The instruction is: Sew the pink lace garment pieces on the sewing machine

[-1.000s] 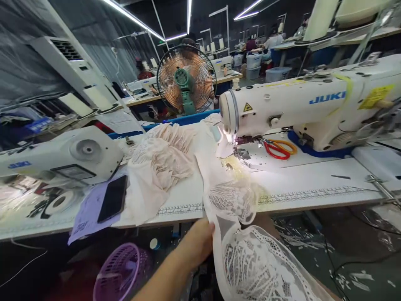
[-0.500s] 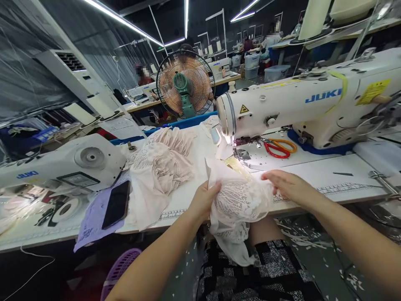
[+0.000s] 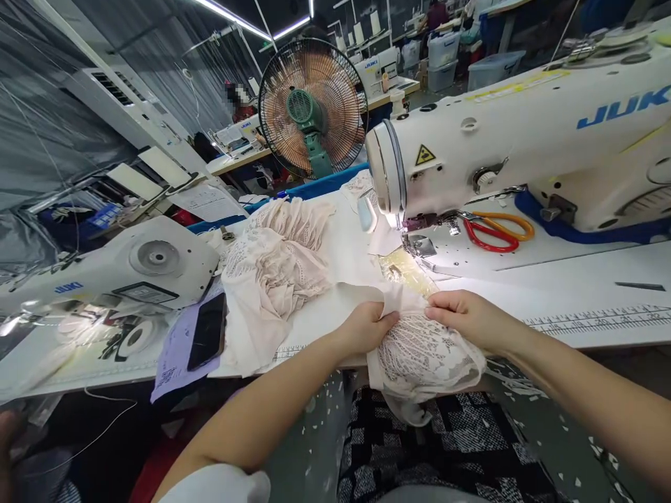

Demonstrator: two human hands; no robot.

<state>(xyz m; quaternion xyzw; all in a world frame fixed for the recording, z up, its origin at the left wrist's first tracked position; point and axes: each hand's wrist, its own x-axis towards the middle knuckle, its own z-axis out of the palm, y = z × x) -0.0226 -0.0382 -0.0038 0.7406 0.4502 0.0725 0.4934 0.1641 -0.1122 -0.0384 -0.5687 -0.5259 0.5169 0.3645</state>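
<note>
A pale lace garment piece (image 3: 424,349) hangs over the table's front edge toward my lap, its kind not fully clear. My left hand (image 3: 367,327) pinches its upper edge between thumb and fingers. On the other side, my right hand (image 3: 464,314) grips the same edge near a strip of clear yellowish film (image 3: 406,271). Just beyond both hands stands the head of a white sewing machine (image 3: 445,168), its lamp lit over the presser foot (image 3: 419,244). The fingertips of both hands are partly hidden by the fabric.
Left of my hands lies a heap of pale lace pieces (image 3: 283,265). A black phone (image 3: 208,332) rests on purple paper (image 3: 170,356) beside a second sewing machine (image 3: 152,258). Red and orange-handled scissors (image 3: 495,230) lie under the machine arm. A fan (image 3: 313,108) stands behind the table.
My right hand, open beside the lace half a second ago, now grips its upper edge. The left hand has shifted right with the piece. The view has tilted and moved closer.
</note>
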